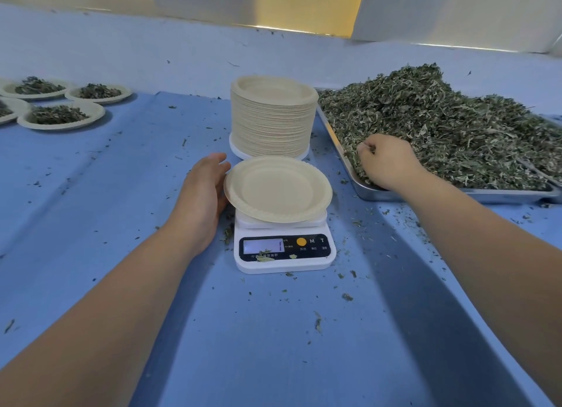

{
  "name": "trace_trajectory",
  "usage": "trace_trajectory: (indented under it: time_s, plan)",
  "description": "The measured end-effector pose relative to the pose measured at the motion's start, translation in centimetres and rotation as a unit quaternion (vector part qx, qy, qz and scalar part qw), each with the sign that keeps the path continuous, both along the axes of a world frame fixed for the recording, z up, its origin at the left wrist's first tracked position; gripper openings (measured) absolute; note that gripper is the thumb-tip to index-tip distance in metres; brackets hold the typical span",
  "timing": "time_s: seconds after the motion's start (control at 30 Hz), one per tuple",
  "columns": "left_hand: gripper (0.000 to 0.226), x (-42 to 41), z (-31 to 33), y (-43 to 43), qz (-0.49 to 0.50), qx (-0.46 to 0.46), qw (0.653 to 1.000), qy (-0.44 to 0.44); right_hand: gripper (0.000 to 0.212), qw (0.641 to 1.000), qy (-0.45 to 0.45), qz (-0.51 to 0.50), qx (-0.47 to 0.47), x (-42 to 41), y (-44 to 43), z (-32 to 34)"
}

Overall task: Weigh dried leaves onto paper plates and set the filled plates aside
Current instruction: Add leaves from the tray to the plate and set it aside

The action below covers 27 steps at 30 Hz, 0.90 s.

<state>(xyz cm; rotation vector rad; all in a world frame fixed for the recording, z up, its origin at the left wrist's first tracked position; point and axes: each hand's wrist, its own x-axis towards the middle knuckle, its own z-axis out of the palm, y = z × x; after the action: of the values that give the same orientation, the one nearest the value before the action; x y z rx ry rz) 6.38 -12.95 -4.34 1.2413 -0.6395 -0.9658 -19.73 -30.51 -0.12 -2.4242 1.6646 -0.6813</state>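
Observation:
An empty paper plate (278,189) lies on the white kitchen scale (284,248) at the middle of the table. My left hand (203,190) is beside the plate, its straight fingers against the plate's left rim. My right hand (386,162) reaches into the heap of dried leaves (450,127) on the steel tray (380,192) at the right, fingers curled into the leaves. A tall stack of empty paper plates (272,117) stands just behind the scale.
Several filled plates (60,114) sit at the far left on the blue cloth (121,193). Leaf crumbs are scattered around the scale and beside the tray. A pale wall runs along the back of the table.

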Motion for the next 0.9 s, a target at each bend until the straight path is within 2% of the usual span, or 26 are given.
trace_trajectory:
  time_s: [0.1, 0.27, 0.47, 0.57, 0.63, 0.7, 0.73, 0.8, 0.9]
  plan:
    - [0.012, 0.0, -0.1, 0.0, -0.006, -0.007, 1.0, 0.0, 0.037, 0.999, -0.031, 0.002, -0.032, -0.1, 0.3, 0.8]
    - [0.033, 0.1, -0.5, -0.2, 0.009, 0.0, 1.0, -0.012, 0.035, 0.99, -0.082, 0.052, -0.102, 1.7, 2.0, 3.6]
    - [0.061, 0.1, -0.6, -0.1, 0.006, -0.004, 1.0, -0.027, 0.029, 0.976, -0.114, 0.141, -0.123, 6.4, 6.2, 5.6]
    - [0.047, -0.1, -0.4, 0.0, 0.004, -0.013, 1.0, -0.026, 0.028, 0.968, -0.099, 0.206, -0.101, 8.5, 8.4, 4.8]
    - [0.032, 0.0, -0.3, 0.0, -0.003, -0.023, 0.999, -0.029, 0.027, 0.967, -0.021, 0.247, -0.058, 9.3, 9.5, 3.8]
    - [0.039, 0.1, -0.5, -0.1, 0.0, -0.023, 0.999, -0.047, 0.033, 0.961, 0.076, 0.266, -0.028, 9.6, 9.9, 2.9]
    - [0.045, 0.2, -0.6, -0.1, 0.008, -0.018, 0.999, -0.05, 0.036, 0.958, 0.091, 0.27, -0.019, 9.6, 9.8, 2.8]
    - [0.046, 0.2, -0.6, -0.1, 0.019, -0.016, 0.998, -0.05, 0.037, 0.959, 0.055, 0.277, -0.008, 9.2, 9.5, 3.0]
    - [0.042, 0.2, -0.6, -0.2, 0.022, -0.013, 0.998, -0.049, 0.03, 0.964, -0.048, 0.262, -0.009, 8.2, 8.9, 3.8]
